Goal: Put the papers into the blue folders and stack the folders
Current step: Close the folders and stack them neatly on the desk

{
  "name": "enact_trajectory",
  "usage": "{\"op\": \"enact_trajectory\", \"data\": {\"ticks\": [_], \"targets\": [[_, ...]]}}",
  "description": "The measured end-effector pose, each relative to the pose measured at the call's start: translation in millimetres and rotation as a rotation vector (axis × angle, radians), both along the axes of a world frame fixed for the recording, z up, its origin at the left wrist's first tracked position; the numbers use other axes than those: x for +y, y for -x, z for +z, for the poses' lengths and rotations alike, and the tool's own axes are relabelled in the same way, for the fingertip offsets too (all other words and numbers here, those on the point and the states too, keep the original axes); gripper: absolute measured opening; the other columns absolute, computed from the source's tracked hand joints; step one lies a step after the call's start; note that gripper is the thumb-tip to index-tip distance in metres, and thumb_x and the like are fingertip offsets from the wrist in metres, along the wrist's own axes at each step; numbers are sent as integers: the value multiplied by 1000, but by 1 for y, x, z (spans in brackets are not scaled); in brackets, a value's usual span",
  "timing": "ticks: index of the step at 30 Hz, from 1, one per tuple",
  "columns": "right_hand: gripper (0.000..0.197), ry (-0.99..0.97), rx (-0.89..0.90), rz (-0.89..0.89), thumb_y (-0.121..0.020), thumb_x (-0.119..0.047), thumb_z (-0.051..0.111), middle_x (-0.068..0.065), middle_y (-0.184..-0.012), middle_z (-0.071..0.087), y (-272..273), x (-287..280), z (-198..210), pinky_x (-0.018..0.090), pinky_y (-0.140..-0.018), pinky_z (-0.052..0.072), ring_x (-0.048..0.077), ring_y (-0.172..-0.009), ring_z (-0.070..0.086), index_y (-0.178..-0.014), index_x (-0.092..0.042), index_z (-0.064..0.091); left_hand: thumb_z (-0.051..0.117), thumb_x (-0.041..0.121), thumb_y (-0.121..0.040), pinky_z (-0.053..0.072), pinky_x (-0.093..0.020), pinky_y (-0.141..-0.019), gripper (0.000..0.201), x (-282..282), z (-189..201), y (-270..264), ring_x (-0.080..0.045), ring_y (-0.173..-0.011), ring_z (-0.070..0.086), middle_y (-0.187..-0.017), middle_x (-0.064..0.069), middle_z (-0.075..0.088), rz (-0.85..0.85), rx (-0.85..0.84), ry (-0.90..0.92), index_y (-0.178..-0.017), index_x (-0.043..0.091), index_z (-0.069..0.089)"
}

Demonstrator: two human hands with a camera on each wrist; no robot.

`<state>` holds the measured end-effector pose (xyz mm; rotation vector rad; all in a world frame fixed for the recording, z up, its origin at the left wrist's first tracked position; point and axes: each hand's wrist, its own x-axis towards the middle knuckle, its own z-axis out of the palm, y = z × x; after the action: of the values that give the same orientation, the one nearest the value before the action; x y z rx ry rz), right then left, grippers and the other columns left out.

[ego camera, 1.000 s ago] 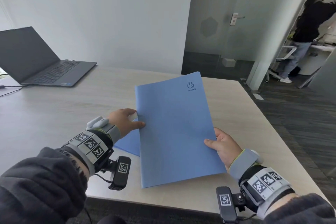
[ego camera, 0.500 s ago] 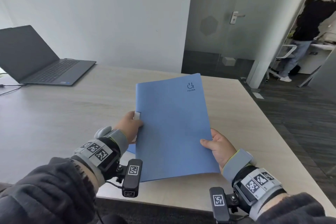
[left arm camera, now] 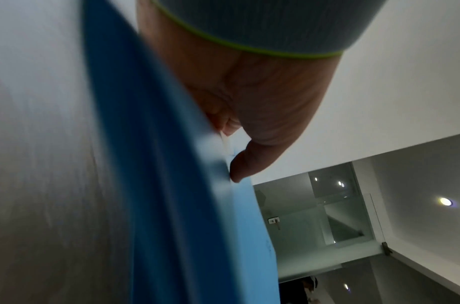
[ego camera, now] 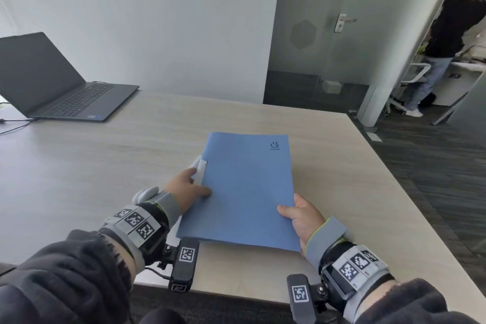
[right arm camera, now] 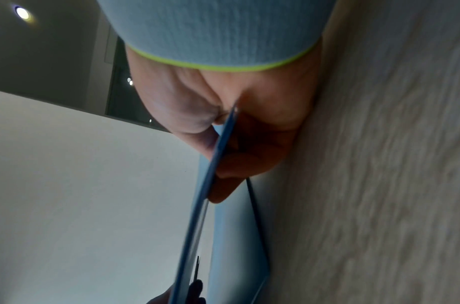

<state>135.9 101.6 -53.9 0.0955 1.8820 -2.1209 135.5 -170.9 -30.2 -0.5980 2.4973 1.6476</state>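
Note:
I hold a blue folder [ego camera: 244, 187] with a small logo just above the table, near its front edge. My left hand [ego camera: 188, 189] pinches its left edge, thumb on top [left arm camera: 239, 168]. A white paper corner [ego camera: 200, 168] pokes out at that edge beside my fingers. My right hand [ego camera: 299, 216] grips the right edge near the lower corner, thumb on top and fingers underneath [right arm camera: 231, 164]. In the right wrist view the held folder [right arm camera: 215, 164] appears edge-on, and a second blue folder [right arm camera: 239, 236] lies flat on the table below it.
An open dark laptop [ego camera: 60, 87] stands at the far left of the light wood table [ego camera: 105, 166], with a cable [ego camera: 15, 123] beside it. The table's right edge drops to dark floor. A person [ego camera: 452, 34] stands beyond the glass door [ego camera: 342, 22].
The held folder has come down and slightly left, flatter over the table. The lower folder that showed at the left is now covered. A white paper corner now shows at the left edge.

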Motion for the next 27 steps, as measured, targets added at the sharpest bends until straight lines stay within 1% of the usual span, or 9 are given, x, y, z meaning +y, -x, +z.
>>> {"op": "enact_trajectory", "data": {"ticks": [3, 5, 9, 13, 17, 21, 22, 24, 27], "targets": [[30, -41, -49, -85, -91, 5, 49, 11, -104, 73, 7, -6, -4, 38, -70, 56, 31, -89, 70, -111, -13, 64, 75, 35, -70, 47, -35, -92, 90, -6, 6, -2, -27, -112, 61, -132, -3, 60, 4, -14, 176, -151, 22, 37], [29, -75, -65, -134, -90, 5, 50, 12, -103, 72, 13, -9, -7, 41, -72, 56, 32, -89, 68, -108, -13, 64, 70, 42, -70, 47, -39, -100, 87, -13, 5, -1, -30, -120, 57, -141, -5, 55, 12, -29, 284, -150, 26, 39], [31, -165, -62, -173, -86, 3, 55, 15, -108, 72, 21, -14, -10, 57, -89, 54, 36, -96, 68, -114, -9, 65, 67, 44, -65, 55, -42, -94, 91, -19, -5, 0, -31, -111, 62, -134, -5, 61, -18, -105, 331, -150, 28, 38], [28, -251, -37, -124, -86, 5, 55, 18, -111, 70, 24, -18, -6, 56, -93, 52, 39, -102, 67, -111, -4, 64, 69, 36, -75, 50, -36, -96, 84, -10, -6, 2, -30, -117, 59, -139, -4, 57, -40, -102, 397, -151, 24, 36], [22, -344, -17, -79, -87, 7, 55, 21, -111, 67, 28, -19, -2, 50, -93, 52, 41, -106, 64, -104, -5, 61, 67, 28, -84, 43, -30, -93, 74, -5, -4, 11, -28, -113, 59, -127, -2, 62, -2, -107, 354, -151, 20, 35], [32, -424, 13, -55, -86, 6, 57, 23, -116, 66, 30, -13, -2, 44, -90, 52, 34, -97, 64, -118, 2, 59, 65, 33, -85, 40, -35, -106, 78, -9, -1, 14, -31, -129, 52, -145, -7, 53, 64, -160, 243, -154, 21, 30], [31, -430, 20, -41, -87, 5, 58, 22, -115, 67, 29, -11, -1, 42, -88, 52, 31, -94, 63, -117, 1, 59, 66, 35, -83, 40, -36, -106, 75, -8, -2, 13, -31, -127, 54, -143, -9, 55, 66, -169, 210, -150, 20, 38], [26, -437, 35, -18, -87, 4, 58, 20, -111, 68, 27, -8, 0, 38, -81, 54, 28, -90, 63, -111, -5, 60, 70, 36, -73, 51, -40, -100, 58, -6, -4, 10, -32, -107, 67, -121, -12, 70, 43, -141, 154, -127, 15, 63], [22, -461, 77, 0, -87, 3, 57, 13, -102, 67, 24, -5, 2, 31, -71, 52, 28, -87, 63, -103, -12, 58, 73, 30, -68, 58, -48, -90, 43, -4, -13, 6, -32, -90, 71, -99, -10, 74, 35, -83, 61, -108, 15, 68]]}}
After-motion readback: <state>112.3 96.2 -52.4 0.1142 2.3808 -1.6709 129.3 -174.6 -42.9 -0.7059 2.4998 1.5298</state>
